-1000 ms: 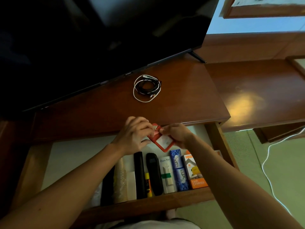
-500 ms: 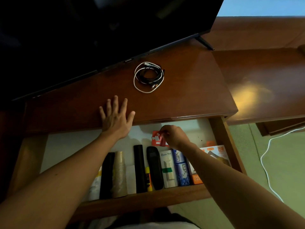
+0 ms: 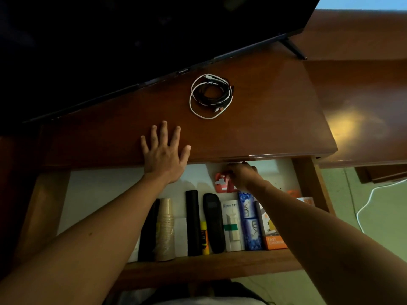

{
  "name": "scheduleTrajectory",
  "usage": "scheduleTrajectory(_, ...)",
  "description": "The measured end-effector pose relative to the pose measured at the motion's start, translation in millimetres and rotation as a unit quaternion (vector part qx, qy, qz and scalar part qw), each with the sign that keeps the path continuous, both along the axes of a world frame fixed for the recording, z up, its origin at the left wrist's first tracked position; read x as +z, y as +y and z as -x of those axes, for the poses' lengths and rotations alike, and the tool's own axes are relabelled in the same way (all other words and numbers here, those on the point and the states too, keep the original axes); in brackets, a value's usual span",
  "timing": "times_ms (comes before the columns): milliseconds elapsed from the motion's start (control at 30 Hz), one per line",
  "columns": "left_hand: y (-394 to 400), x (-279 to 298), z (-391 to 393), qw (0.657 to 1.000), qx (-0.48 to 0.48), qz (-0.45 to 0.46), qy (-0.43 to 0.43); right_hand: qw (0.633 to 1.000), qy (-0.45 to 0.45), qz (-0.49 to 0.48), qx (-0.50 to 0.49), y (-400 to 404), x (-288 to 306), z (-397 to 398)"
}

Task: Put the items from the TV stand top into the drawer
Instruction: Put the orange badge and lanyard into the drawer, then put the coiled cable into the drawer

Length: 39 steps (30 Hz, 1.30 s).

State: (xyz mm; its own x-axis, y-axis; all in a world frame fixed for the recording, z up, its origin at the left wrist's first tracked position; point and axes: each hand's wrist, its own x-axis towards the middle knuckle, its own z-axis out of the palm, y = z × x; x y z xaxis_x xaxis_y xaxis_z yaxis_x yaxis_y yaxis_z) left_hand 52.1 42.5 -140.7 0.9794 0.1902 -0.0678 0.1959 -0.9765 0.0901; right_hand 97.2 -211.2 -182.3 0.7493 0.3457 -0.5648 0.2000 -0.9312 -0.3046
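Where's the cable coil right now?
Head view: the cable coil lies on the TV stand top, just in front of the TV, beyond the left hand and untouched.

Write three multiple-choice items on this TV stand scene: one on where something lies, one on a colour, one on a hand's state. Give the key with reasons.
1. Where do the coiled cables lie?
A. in the drawer
B. on the TV stand top, in front of the TV
C. on the floor

2. What colour is the card holder under the right hand?
A. red
B. blue
C. yellow

3. How is the left hand?
A. gripping the cables
B. flat on the TV stand top, fingers spread
C. curled round the paper cups

Key:
1 B, the coil sits on the wood just below the TV edge.
2 A, its red body shows beside the fingers, at the back of the drawer.
3 B, the fingers lie straight and splayed on the wood, holding nothing.
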Motion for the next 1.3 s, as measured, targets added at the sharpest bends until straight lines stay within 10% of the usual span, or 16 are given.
scheduleTrajectory(633, -1, 4, 0, 1.000, 0.001, 0.004, 0.021, 0.993, -0.116, 0.009, -0.019, -6, -8, 38)
scheduleTrajectory(933, 23, 12, -4, 0.998, 0.009, 0.048, 0.027, 0.882, -0.304, -0.345, -0.102, 52, 72, 35)
scheduleTrajectory(1300, 61, 3, -7, 1.000, 0.003, 0.007, -0.017, 0.926, -0.164, -0.110, -0.321, 105, 112, -136)
